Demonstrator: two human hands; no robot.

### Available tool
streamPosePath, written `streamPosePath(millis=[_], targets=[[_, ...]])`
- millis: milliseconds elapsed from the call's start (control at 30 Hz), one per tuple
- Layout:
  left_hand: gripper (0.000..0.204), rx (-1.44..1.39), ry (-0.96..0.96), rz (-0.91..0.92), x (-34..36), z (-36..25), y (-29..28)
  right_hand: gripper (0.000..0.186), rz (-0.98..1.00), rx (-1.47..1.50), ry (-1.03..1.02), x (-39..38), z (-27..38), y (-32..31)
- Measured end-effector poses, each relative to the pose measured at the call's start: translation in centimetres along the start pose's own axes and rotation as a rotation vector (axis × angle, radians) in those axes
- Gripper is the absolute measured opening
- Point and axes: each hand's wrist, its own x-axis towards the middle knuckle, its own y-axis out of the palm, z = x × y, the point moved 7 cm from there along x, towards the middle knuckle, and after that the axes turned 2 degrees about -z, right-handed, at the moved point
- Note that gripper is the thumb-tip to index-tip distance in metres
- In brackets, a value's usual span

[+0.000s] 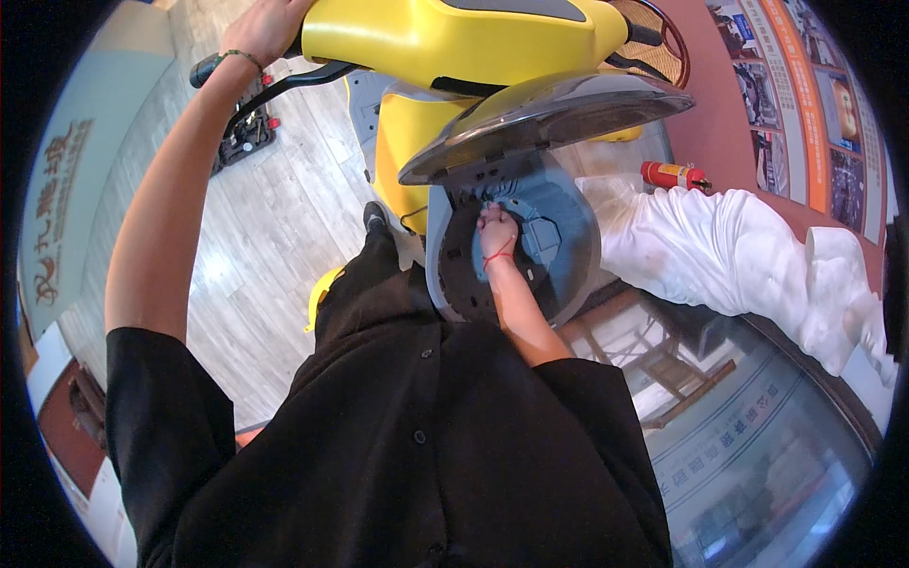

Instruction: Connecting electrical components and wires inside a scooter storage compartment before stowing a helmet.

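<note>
A yellow scooter [436, 43] stands before me. My left hand [270, 33], with a beaded bracelet, grips its handlebar at the top edge, fingertips partly out of sight. A dark glossy lid [568, 109] is raised over a grey open compartment [573, 237] with a blue-grey square housing [543, 237] in its bottom. My right hand [497, 232], with a red string at the wrist, is inside it with curled fingers at the small fittings near the hinge; what they hold is too small to make out.
An open black tool case [246, 133] lies on the wood floor at left. At right are a white draped figure [710, 246], a red fire extinguisher [672, 175], a glass surface [739, 445] and a display wall [795, 114]. A yellow object [320, 289] is beside my leg.
</note>
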Motion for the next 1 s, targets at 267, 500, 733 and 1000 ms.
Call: streamPosePath(millis=[267,500,733,1000], targets=[[0.038,-0.003,-0.034,0.006,0.0,0.1,0.0,0.028,0.034,-0.169,-0.026,-0.4,1.5,0.2],[0.037,0.041,-0.004,0.015,-0.3,-0.3,0.0,0.026,0.038,0.044,0.114,-0.2,0.5,0.0],[0.038,0.009,-0.063,0.016,-0.2,-0.4,-0.2,0.028,0.005,-0.090,-0.059,-0.6,2.1,0.2],[0.049,0.055,-0.028,0.070,0.8,3.2,2.5,0.026,-0.005,-0.029,0.063,0.6,-0.3,0.0]])
